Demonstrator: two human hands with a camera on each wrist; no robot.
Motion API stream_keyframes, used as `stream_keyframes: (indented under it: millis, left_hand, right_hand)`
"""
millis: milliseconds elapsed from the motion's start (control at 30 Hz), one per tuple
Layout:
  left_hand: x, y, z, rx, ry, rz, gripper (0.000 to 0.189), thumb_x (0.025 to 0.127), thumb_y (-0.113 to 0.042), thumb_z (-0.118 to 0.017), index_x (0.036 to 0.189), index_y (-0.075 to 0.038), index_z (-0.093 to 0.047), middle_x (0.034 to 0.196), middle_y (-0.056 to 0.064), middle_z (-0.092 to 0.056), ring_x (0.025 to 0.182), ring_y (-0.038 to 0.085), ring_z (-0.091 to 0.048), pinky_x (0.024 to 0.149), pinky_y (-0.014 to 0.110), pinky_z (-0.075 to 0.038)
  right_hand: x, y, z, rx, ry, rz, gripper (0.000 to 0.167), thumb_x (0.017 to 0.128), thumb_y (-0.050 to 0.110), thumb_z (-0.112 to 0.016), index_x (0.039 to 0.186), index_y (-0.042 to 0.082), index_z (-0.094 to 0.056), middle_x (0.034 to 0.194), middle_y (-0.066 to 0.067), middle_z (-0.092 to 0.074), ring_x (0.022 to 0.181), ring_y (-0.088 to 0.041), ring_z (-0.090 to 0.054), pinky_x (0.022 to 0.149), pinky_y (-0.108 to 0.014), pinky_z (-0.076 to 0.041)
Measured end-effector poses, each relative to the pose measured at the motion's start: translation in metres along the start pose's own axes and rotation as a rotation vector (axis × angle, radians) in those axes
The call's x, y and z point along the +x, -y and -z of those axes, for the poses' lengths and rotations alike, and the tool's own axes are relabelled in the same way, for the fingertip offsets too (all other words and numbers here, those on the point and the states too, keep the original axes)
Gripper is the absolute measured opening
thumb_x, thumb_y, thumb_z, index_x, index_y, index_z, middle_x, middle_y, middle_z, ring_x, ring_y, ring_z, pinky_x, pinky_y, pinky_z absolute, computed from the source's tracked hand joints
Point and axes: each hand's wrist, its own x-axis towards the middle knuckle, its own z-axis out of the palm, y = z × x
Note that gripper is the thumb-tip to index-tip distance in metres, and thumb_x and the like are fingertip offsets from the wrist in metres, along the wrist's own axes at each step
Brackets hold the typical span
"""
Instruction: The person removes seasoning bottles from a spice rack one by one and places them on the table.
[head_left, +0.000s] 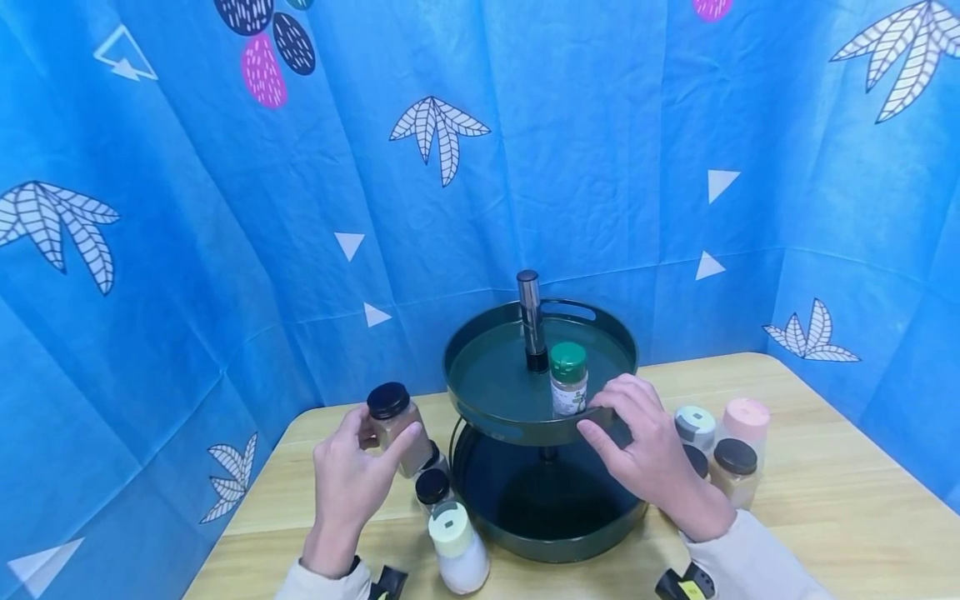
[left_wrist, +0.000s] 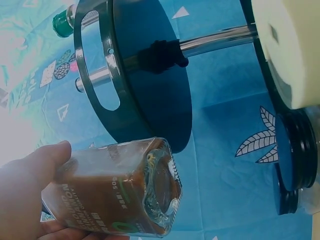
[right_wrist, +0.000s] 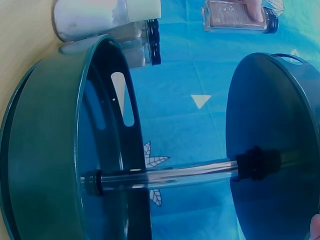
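Observation:
My left hand (head_left: 348,475) grips a square glass spice jar (left_wrist: 107,192) with a black lid and brown powder, raised and tilted left of the two-tier turntable rack (head_left: 517,427). Its flat base faces the rack in the left wrist view. At the front right of the upper tier, my right hand (head_left: 645,446) holds the rim, thumb outside and fingers over the edge. Close by those fingers, a green-capped shaker jar (head_left: 567,379) stands upright on the upper tier. A chrome post (head_left: 530,312) rises through the rack.
Left of the rack stand a cream-capped white shaker (head_left: 459,550) and black-lidded jars (head_left: 432,487). On the right are a pink-capped shaker (head_left: 746,421), a pale-capped shaker (head_left: 695,427) and black-lidded jars (head_left: 735,471). A blue patterned curtain (head_left: 600,167) hangs behind the wooden table (head_left: 847,500).

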Motion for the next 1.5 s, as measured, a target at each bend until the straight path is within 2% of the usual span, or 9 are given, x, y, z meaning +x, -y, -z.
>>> stream_keyframes:
  millis: [533,700,900,1500]
  left_hand:
    - [-0.007,0.008,-0.003,0.021,0.018,0.036,0.05,0.071,-0.024,-0.088,0.102,0.007,-0.066,0.081,0.014,-0.07,0.072,0.024,-0.067,0.063,0.041,-0.058]
    - [-0.01,0.011,-0.003,0.021,0.022,0.042,0.049,0.07,-0.024,-0.088,0.101,0.007,-0.066,0.081,0.014,-0.07,0.071,0.024,-0.067,0.063,0.042,-0.058]
    - [-0.012,0.013,-0.003,0.028,0.034,0.053,0.049,0.073,-0.026,-0.087,0.102,0.007,-0.066,0.082,0.015,-0.07,0.073,0.025,-0.067,0.065,0.042,-0.058]
    - [-0.018,0.022,-0.002,0.076,0.093,0.146,0.05,0.074,-0.027,-0.085,0.104,0.008,-0.064,0.084,0.016,-0.069,0.077,0.027,-0.066,0.069,0.043,-0.057]
  right_hand:
    - [0.0,-0.001,0.0,-0.002,0.005,0.006,0.041,0.097,0.046,-0.055,0.099,0.007,-0.067,0.102,-0.008,-0.065,0.102,-0.027,-0.053,0.098,-0.02,-0.036]
    - [0.0,0.001,0.002,-0.005,0.033,-0.03,0.043,0.097,0.048,-0.053,0.098,0.007,-0.067,0.102,-0.006,-0.064,0.103,-0.025,-0.052,0.098,-0.021,-0.037]
    - [0.0,-0.001,0.0,-0.003,0.014,0.002,0.042,0.097,0.047,-0.053,0.099,0.007,-0.067,0.101,-0.007,-0.064,0.101,-0.027,-0.053,0.097,-0.02,-0.036]
    - [-0.001,-0.003,0.0,-0.009,0.007,0.014,0.043,0.097,0.048,-0.053,0.098,0.008,-0.067,0.101,-0.007,-0.064,0.1,-0.028,-0.053,0.096,-0.018,-0.037]
